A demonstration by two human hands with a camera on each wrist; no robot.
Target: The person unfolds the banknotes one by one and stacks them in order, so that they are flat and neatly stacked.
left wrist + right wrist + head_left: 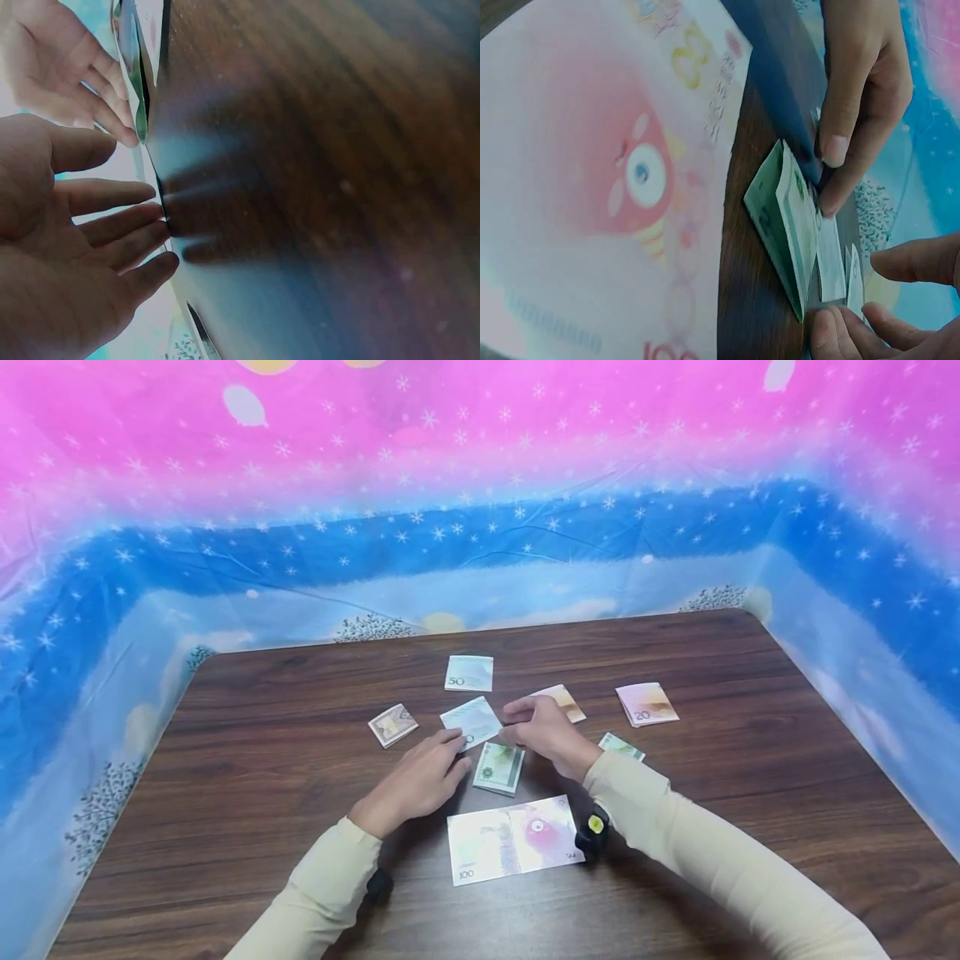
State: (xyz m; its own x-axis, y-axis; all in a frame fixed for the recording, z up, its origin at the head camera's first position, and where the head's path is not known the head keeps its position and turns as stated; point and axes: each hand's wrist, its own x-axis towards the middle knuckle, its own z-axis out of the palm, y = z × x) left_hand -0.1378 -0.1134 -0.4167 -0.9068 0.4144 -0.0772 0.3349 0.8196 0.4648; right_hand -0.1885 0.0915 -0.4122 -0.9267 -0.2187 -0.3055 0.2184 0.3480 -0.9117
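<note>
The pale note [471,718] lies on the wood-grain table [735,793], at the centre of the head frame, between the two hands. The left hand [416,777] is at its lower-left side: fingers extended, fingertips touching the note along its lower-left edge. This hand is ungripped, palm toward the table. The right hand [549,731] is at the note's right corner, fingers reaching toward the left of the frame. In the right wrist view its thumb stands apart from the fingers, so I read this hand as loose; whether its fingertips touch the note, I cannot tell.

Surrounding items, by position in the head frame:
- Directly below the pale note: a folded green note [498,768], its layers slightly parted in the right wrist view.
- Above it: a note marked 50 [469,673].
- Left of it: a small brown note [393,725].
- Partly behind the right hand: an orange-toned note [566,702].
- Farther right: a note marked 20 [647,704].
- Behind the right forearm: a second green note [621,747], partly covered.
- Lower centre: a note marked 100 [480,847], opened out, with a crease across its middle.

A pink and blue snowflake cloth [420,539] hangs behind the table.
</note>
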